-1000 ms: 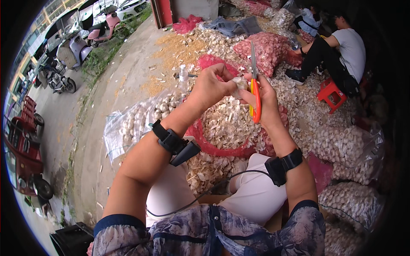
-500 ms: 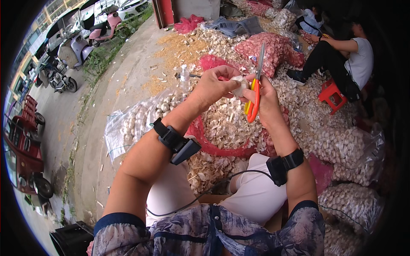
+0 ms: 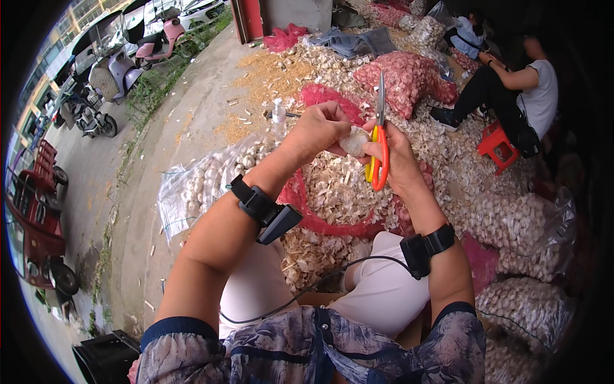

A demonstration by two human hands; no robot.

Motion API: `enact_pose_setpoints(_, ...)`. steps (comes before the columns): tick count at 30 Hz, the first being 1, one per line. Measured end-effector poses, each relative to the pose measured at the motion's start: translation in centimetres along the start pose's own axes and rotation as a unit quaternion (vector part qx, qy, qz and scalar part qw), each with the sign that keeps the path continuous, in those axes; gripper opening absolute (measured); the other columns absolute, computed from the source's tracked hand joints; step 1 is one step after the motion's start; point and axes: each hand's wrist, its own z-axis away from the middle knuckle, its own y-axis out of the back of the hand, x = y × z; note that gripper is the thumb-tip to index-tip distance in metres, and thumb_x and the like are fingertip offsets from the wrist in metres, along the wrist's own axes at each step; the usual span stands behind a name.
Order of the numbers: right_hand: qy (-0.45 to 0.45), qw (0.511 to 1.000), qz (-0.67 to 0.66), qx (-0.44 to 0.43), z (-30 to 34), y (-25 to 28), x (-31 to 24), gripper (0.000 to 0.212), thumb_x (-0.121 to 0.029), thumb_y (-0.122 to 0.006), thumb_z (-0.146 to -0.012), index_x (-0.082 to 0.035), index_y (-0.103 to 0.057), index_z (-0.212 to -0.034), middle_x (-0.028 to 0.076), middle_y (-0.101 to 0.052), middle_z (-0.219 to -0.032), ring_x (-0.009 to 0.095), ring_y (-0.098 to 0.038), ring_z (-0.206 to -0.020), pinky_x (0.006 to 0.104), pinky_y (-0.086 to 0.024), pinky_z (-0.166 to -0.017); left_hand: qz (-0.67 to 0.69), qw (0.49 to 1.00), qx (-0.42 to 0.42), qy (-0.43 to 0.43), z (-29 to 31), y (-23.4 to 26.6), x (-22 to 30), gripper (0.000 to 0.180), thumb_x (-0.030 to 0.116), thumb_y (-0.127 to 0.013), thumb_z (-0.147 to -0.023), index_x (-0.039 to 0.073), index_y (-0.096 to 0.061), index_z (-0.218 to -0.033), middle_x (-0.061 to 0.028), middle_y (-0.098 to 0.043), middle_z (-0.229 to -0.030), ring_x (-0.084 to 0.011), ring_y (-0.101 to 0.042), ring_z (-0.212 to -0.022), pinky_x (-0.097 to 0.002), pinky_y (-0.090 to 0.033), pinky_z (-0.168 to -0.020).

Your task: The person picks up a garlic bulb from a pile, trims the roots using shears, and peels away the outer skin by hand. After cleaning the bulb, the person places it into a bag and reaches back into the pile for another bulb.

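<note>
A whitish garlic bulb point(image 3: 354, 142) sits between my two hands, over the heap of peelings. My left hand point(image 3: 318, 132) is closed around its left side, with thumb and forefinger pinched above it. Scissors with orange and yellow handles point(image 3: 382, 128) are gripped in my right hand point(image 3: 400, 160), blades pointing up and away from me. The right thumb also touches the bulb. Below the hands, a red mesh bag point(image 3: 313, 221) edges a pile of dry garlic skins point(image 3: 345, 189).
To the left lies a clear plastic bag of garlic bulbs point(image 3: 208, 179), with a small bottle point(image 3: 278, 112) beyond it. A full red mesh sack point(image 3: 406, 83) lies ahead. Bags of garlic point(image 3: 511, 221) line the right, near a red stool point(image 3: 497, 147) with a seated person.
My left hand's thumb and forefinger have shifted up off the bulb's face, so more of the bulb shows. The scissors have moved slightly left and stand more upright.
</note>
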Motion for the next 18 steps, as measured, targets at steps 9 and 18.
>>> enact_pose_setpoints(9,-0.012,0.998,-0.065,0.013,-0.1,0.5,0.0,0.034,-0.011,-0.067,-0.08,-0.005,-0.054,-0.111,0.008,-0.063,-0.099,0.017,-0.065,-0.082,0.0297,-0.057,-0.067,-0.075,0.988,-0.13,-0.031,1.1,-0.3,1.3,0.034,0.002,-0.059,-0.082,0.008,-0.058,-0.116,-0.001,-0.065,-0.099,-0.0119,-0.064,-0.091,-0.0275,-0.056,-0.074)
enact_pose_setpoints(18,-0.082,0.972,-0.216,0.042,-0.2,0.5,0.0,0.032,-0.011,-0.064,-0.082,-0.005,-0.053,-0.112,0.008,-0.061,-0.1,0.021,-0.064,-0.083,0.0337,-0.056,-0.075,0.012,0.994,-0.089,-0.063,0.9,-0.8,0.9,0.021,0.006,-0.061,-0.083,0.008,-0.054,-0.103,-0.003,-0.06,-0.099,-0.0138,-0.063,-0.091,-0.0268,-0.057,-0.071)
